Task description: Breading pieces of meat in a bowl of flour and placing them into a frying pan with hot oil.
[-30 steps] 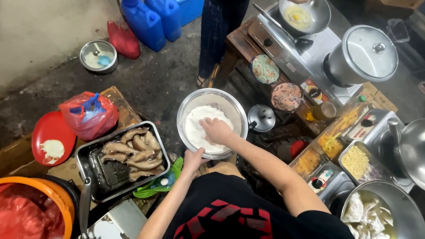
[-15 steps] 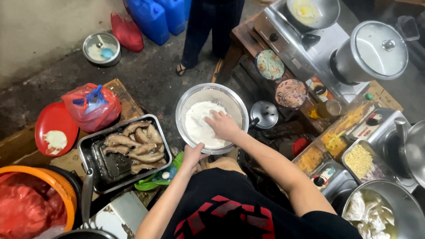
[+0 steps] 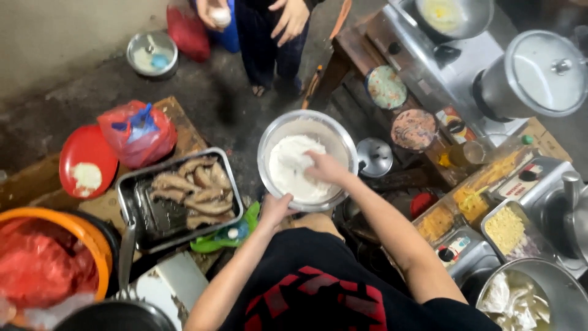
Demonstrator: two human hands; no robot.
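Black shirt (image 3: 318, 288) (red markings), bare forearms.

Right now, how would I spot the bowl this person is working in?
Start from the rectangular metal tray of raw meat pieces; the bowl sits just right of it. It is round, shiny metal, full of white dough, with the right hand pressed inside and the left hand gripping its rim.

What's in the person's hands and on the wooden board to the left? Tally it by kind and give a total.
Metal bowl of white powder, left hand on its rim, right hand in it: 1
Metal tray of pale meat pieces: 1
Red plate: 1
Red plastic bag: 1
Total: 4
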